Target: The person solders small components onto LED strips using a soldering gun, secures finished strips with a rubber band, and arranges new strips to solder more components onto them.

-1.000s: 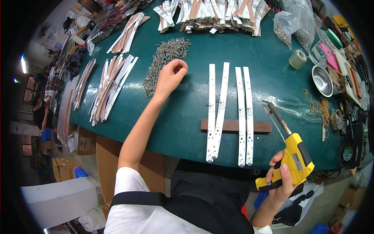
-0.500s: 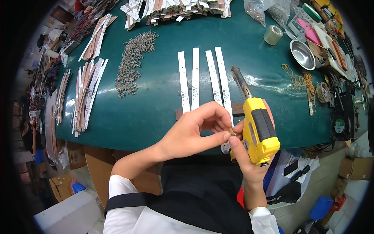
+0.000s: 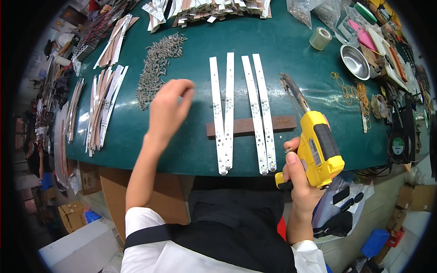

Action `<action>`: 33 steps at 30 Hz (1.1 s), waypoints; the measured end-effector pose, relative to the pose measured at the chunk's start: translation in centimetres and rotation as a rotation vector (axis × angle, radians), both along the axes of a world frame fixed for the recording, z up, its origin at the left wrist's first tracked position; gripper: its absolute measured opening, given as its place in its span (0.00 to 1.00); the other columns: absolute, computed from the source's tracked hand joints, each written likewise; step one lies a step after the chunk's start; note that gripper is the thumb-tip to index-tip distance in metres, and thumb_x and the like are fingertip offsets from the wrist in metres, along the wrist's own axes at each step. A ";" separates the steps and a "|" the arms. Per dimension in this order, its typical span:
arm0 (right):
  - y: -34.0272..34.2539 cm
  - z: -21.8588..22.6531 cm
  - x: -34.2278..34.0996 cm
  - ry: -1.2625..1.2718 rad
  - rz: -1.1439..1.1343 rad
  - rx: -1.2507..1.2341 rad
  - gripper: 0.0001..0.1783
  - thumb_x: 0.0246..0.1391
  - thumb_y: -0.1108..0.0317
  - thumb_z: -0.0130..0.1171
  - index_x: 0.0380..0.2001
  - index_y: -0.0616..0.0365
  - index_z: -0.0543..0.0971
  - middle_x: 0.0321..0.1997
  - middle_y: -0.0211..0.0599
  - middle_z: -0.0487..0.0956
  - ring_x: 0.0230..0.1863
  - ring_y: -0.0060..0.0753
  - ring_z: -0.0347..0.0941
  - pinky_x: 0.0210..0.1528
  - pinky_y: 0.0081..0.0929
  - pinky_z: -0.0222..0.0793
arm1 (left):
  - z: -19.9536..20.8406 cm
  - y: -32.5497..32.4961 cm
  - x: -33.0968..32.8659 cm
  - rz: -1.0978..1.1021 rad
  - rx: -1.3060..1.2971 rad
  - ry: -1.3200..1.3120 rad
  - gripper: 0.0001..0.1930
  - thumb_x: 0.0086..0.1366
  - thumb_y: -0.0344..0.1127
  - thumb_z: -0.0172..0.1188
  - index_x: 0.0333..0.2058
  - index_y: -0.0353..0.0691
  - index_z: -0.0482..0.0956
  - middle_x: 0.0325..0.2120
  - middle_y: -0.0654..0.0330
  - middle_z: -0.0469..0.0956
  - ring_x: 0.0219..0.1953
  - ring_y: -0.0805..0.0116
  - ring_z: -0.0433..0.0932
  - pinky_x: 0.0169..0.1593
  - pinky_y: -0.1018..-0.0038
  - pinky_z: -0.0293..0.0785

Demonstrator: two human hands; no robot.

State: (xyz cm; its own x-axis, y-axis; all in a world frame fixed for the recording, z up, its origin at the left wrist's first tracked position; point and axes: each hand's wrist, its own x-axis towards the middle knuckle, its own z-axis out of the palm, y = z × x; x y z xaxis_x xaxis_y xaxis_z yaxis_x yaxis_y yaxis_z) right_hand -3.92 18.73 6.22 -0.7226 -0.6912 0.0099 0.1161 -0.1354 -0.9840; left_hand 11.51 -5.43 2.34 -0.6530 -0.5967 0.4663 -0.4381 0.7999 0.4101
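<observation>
My right hand (image 3: 301,182) is wrapped round a yellow soldering gun (image 3: 318,150) with a black grip, its metal tip pointing up and away. Its thumb and forefinger also pinch a small metal part (image 3: 288,150). My left hand (image 3: 169,109) hovers at the near right edge of a pile of small metal parts (image 3: 152,68), fingers bent and thumb apart; I see nothing in it. Between the hands, white LED circuit strips lie in two pairs, a left pair (image 3: 229,109) and a right pair (image 3: 255,109), across a brown bar (image 3: 286,123).
Bundles of strips (image 3: 102,107) lie at the left, and a large stack of strips (image 3: 218,11) at the back. On the right are a tape roll (image 3: 320,38), a metal bowl (image 3: 355,63), rubber bands (image 3: 350,94) and a small fan (image 3: 397,146). The green table's front edge (image 3: 191,170) is close to me.
My left hand has left the right hand's fingertips and swung up and left to the metal pile. The right hand with the soldering gun has shifted slightly right, uncovering the strips' near ends.
</observation>
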 end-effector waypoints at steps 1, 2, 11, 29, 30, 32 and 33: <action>0.0 0.0 0.0 -0.004 0.004 -0.007 0.38 0.50 0.82 0.58 0.64 0.64 0.55 0.36 0.37 0.74 0.39 0.26 0.72 0.43 0.24 0.68 | -0.8 -1.5 1.2 0.085 -0.016 -0.052 0.05 0.58 0.27 0.58 0.35 0.38 0.76 0.29 0.56 0.76 0.32 0.59 0.77 0.38 0.67 0.72; -0.1 0.2 0.1 0.017 0.016 -0.015 0.39 0.50 0.82 0.57 0.64 0.64 0.55 0.37 0.37 0.75 0.38 0.24 0.71 0.42 0.22 0.68 | -1.6 -3.1 2.9 0.136 -0.134 -0.153 0.06 0.58 0.28 0.58 0.35 0.39 0.76 0.30 0.56 0.76 0.33 0.58 0.76 0.38 0.67 0.72; -0.1 -0.9 0.3 0.508 0.004 -0.007 0.40 0.48 0.80 0.59 0.64 0.68 0.55 0.40 0.43 0.79 0.36 0.24 0.77 0.42 0.21 0.73 | 3.9 7.0 -2.1 -0.421 0.961 0.149 0.15 0.59 0.26 0.62 0.44 0.37 0.70 0.34 0.62 0.77 0.37 0.77 0.75 0.43 0.79 0.71; 1.5 0.0 -1.1 0.092 -0.134 0.028 0.41 0.45 0.80 0.56 0.63 0.64 0.55 0.34 0.42 0.75 0.22 0.18 0.64 0.28 0.16 0.63 | 0.4 3.4 -5.4 -0.261 0.926 0.177 0.05 0.62 0.27 0.59 0.37 0.35 0.78 0.35 0.61 0.80 0.37 0.75 0.78 0.43 0.77 0.74; 1.5 0.0 -1.1 0.054 -0.130 0.035 0.41 0.45 0.80 0.56 0.63 0.64 0.55 0.34 0.43 0.75 0.22 0.19 0.64 0.28 0.17 0.63 | 0.0 3.1 -5.7 -0.264 0.927 0.176 0.05 0.62 0.27 0.59 0.37 0.35 0.78 0.35 0.61 0.80 0.37 0.75 0.78 0.43 0.77 0.74; 1.6 -0.5 -1.2 0.048 -0.122 0.020 0.40 0.44 0.80 0.56 0.63 0.64 0.55 0.34 0.43 0.75 0.22 0.19 0.65 0.28 0.17 0.63 | -1.4 2.7 -6.2 -0.285 0.390 0.038 0.06 0.59 0.27 0.60 0.36 0.38 0.79 0.34 0.59 0.80 0.36 0.70 0.78 0.42 0.76 0.74; 1.9 -0.9 -1.4 0.100 -0.065 0.007 0.39 0.47 0.80 0.55 0.64 0.63 0.55 0.36 0.43 0.74 0.24 0.19 0.64 0.23 0.15 0.62 | -1.9 2.7 -6.5 -0.309 0.292 0.076 0.06 0.56 0.26 0.61 0.34 0.41 0.79 0.31 0.60 0.79 0.35 0.65 0.77 0.41 0.73 0.72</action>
